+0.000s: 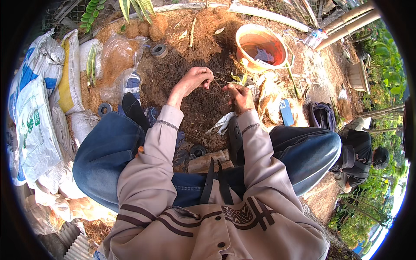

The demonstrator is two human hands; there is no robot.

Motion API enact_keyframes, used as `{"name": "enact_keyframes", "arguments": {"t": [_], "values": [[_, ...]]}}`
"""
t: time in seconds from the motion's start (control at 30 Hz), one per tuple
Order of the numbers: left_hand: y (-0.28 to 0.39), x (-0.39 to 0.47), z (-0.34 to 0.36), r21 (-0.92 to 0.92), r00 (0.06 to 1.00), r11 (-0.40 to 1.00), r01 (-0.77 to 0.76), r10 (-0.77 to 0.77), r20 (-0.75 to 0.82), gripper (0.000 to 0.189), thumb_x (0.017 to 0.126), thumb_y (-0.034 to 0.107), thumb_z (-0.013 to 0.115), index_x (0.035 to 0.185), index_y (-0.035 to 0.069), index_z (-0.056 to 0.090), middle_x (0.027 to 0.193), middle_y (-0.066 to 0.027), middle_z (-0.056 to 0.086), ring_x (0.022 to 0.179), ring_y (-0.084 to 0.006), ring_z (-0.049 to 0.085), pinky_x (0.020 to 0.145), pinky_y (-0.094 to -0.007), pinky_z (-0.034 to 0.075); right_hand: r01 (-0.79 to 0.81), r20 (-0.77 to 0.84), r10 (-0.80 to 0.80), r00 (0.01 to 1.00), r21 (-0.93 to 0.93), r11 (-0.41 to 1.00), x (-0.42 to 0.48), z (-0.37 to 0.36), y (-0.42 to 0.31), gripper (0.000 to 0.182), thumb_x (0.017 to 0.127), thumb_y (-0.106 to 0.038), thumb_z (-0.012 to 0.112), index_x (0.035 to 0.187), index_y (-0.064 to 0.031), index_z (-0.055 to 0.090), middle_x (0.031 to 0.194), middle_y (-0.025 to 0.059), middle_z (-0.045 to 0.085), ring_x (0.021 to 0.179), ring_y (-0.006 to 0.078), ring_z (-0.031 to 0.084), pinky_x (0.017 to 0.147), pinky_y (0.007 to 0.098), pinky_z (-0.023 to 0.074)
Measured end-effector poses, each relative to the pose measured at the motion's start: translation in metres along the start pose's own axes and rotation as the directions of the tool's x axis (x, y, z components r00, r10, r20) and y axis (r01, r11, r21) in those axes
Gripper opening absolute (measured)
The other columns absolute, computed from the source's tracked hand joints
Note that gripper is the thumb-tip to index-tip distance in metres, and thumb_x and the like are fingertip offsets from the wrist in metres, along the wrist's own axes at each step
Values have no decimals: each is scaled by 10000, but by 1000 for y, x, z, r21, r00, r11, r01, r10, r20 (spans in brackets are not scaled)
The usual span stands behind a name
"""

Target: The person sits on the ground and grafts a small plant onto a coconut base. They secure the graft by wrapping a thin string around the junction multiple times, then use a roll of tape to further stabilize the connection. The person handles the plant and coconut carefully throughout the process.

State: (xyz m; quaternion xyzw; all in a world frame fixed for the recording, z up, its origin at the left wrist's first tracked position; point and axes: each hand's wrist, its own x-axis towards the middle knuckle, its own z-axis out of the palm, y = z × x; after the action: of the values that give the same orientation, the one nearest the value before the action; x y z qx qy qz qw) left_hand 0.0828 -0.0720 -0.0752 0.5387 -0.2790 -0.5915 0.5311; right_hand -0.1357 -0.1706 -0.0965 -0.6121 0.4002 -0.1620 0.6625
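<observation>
My left hand (195, 81) pinches a thin brown strand (221, 80) between thumb and fingers. The strand runs across to my right hand (241, 97), whose thumb and forefinger hold its other side. It looks like fibre or thin wire; I cannot tell which. Both hands are raised over dark soil (198, 105) strewn with loose fibres, between my bent knees. To the right of my right hand lies a crumpled tan sheet (271, 92). A strip of whitish material (224, 123) lies on the ground below it, beside my dark clog (234, 136).
An orange bucket (245, 61) stands ahead on the right, near a blue phone (286, 112) and dark bag (321, 115). Spools (159, 51) and coconut husks (158, 27) lie ahead left. Filled sacks (70, 71) line the left side. Another person (356, 152) sits at far right.
</observation>
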Motion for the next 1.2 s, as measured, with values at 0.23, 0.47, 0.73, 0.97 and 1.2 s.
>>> {"name": "enact_keyframes", "arguments": {"t": [0.23, 0.47, 0.73, 0.97, 1.2], "values": [[-1, 0, -3, 455, 981, 879, -144, 187, -51, 105, 901, 185, 682, 926, 86, 656, 808, 18, 601, 719, -84, 572, 672, -240, 471, 18, -12, -17, 1000, 28, 999, 0, -1, -1, 304, 971, -293, 645, 939, -2, 726, 813, 57, 709, 531, 101, 564, 524, 264, 469], [2, -5, -6, 198, 999, 980, 2, 5, -34, 169, 886, 227, 724, 951, 78, 677, 891, 19, 670, 710, -85, 568, 665, -269, 468, -6, -223, 110, 969, 423, 906, 6, 7, 7, 194, 879, -260, 761, 856, -74, 707, 623, -59, 548, 500, 49, 444, 479, 228, 326], [-3, -15, -36, 541, 935, 841, 23, 174, -309, 200, 854, 252, 779, 956, 80, 761, 985, -44, 744, 1008, -175, 659, 984, -402, 462, 32, -307, 255, 917, 694, 720, 1, -11, -19, 272, 930, -140, 637, 738, -182, 450, 591, -69, 319, 470, 68, 285, 430, 250, 231], [-10, -22, -66, 429, 930, 903, -21, 175, -324, 207, 884, 234, 760, 976, 50, 739, 758, 30, 634, 641, -52, 540, 593, -243, 448, 187, -576, 221, 787, 564, 804, 18, -58, 19, 156, 900, -156, 664, 786, -121, 564, 631, -12, 478, 499, 79, 420, 440, 239, 303], [9, -22, -35, 343, 987, 939, -11, 66, -150, 196, 903, 208, 734, 1010, 44, 741, 856, 10, 711, 688, -65, 598, 613, -240, 473, -60, -387, -173, 906, -521, 851, 15, -20, 10, 665, 743, -452, 819, 1202, 5, 668, 1166, 227, 673, 1112, 325, 637, 984, 393, 476]]}}
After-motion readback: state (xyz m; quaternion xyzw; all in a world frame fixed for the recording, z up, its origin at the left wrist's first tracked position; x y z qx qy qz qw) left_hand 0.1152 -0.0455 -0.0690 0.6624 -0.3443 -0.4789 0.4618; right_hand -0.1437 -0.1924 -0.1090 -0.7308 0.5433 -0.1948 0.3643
